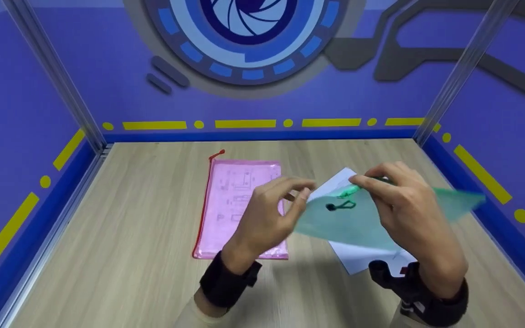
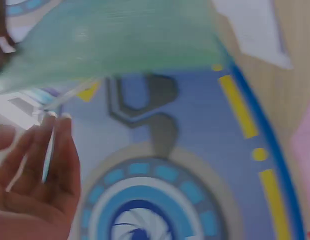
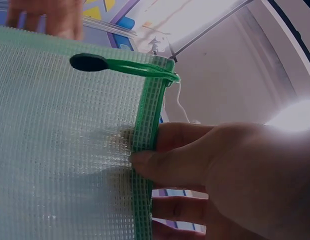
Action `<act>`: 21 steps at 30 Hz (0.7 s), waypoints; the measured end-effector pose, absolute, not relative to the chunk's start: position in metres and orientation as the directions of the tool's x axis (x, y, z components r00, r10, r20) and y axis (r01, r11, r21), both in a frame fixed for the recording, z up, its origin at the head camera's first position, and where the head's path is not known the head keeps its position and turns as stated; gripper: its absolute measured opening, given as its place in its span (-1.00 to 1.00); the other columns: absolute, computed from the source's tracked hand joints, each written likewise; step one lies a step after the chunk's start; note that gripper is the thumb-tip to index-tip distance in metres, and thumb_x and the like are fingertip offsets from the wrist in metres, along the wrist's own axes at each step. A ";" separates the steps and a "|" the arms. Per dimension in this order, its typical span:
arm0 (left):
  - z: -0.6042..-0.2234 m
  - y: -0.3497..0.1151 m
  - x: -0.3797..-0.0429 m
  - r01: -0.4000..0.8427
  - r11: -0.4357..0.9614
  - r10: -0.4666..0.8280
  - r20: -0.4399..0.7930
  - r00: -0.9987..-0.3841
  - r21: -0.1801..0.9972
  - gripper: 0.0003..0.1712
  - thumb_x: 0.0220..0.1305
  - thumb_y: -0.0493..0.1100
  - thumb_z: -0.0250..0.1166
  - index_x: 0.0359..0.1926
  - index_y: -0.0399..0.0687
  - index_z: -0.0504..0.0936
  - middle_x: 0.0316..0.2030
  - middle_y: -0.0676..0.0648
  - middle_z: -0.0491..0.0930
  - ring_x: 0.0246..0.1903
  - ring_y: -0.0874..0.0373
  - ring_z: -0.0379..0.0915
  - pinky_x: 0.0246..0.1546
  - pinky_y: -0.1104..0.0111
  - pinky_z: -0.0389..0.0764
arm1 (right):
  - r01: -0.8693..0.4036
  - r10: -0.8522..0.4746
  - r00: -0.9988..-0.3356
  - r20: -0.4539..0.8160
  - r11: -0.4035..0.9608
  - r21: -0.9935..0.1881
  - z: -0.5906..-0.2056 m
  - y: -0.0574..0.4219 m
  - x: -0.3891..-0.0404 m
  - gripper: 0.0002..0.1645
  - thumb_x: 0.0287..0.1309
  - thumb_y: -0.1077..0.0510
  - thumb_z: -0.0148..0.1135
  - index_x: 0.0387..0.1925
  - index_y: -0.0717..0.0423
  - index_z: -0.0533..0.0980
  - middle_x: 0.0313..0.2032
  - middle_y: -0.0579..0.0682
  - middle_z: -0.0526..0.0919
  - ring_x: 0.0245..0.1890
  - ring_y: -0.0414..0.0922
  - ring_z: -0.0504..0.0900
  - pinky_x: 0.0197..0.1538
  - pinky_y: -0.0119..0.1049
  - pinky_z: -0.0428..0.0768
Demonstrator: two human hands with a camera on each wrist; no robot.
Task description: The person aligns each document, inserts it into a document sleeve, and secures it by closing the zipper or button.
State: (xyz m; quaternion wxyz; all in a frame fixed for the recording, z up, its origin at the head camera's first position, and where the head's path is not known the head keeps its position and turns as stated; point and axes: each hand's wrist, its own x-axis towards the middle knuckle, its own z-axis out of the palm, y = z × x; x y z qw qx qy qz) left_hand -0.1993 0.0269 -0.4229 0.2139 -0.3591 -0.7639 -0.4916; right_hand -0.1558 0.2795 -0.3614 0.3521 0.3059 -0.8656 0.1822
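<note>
A green mesh zipper pouch (image 1: 349,223) hangs tilted above the table. My right hand (image 1: 404,205) grips it along its green zipper edge (image 3: 145,115), thumb on the near face and fingers behind. The zipper's green cord pull with a dark tip (image 3: 90,62) dangles beside that edge. My left hand (image 1: 271,209) is at the pouch's left end with its fingers (image 2: 65,150) extended and nothing between them. Under the pouch, partly hidden by it, lies a white paper (image 1: 353,262) on the table.
A pink zipper pouch (image 1: 226,205) with a red zipper and a printed sheet inside lies flat left of the white paper. Patterned blue panels (image 1: 267,107) wall in the wooden table (image 1: 121,218) at the back and both sides.
</note>
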 end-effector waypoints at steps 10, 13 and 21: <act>-0.402 0.021 -0.167 0.793 0.527 0.493 0.650 -0.579 0.306 -0.74 0.47 -0.19 0.39 0.11 -0.10 0.77 -0.11 0.04 0.78 -0.18 0.26 0.74 -0.17 0.47 0.69 | -0.670 -0.509 -0.627 0.590 0.739 -0.075 -0.369 0.252 -0.159 -0.62 0.23 0.48 0.40 -0.05 0.04 0.81 -0.28 -0.10 0.67 -0.27 -0.17 0.54 -0.27 -0.28 0.56; -0.404 0.019 -0.170 0.787 0.534 0.483 0.652 -0.584 0.309 -0.82 0.43 -0.21 0.43 0.00 -0.10 0.80 -0.21 0.06 0.79 -0.26 0.29 0.73 -0.23 0.45 0.69 | -0.660 -0.512 -0.662 0.548 0.744 -0.102 -0.370 0.243 -0.159 -0.66 0.31 0.40 0.39 0.03 0.06 0.79 -0.20 -0.10 0.75 -0.19 -0.16 0.58 -0.18 -0.26 0.61; -0.403 0.012 -0.172 0.762 0.534 0.444 0.645 -0.622 0.367 -0.96 0.42 -0.24 0.43 -0.19 -0.09 0.80 -0.42 0.11 0.74 -0.50 0.39 0.51 -0.43 0.54 0.53 | -0.692 -0.500 -0.621 0.604 0.712 -0.122 -0.365 0.231 -0.143 -0.73 0.25 0.20 0.55 -0.05 0.09 0.69 -0.07 -0.06 0.63 -0.08 -0.15 0.55 -0.11 -0.25 0.59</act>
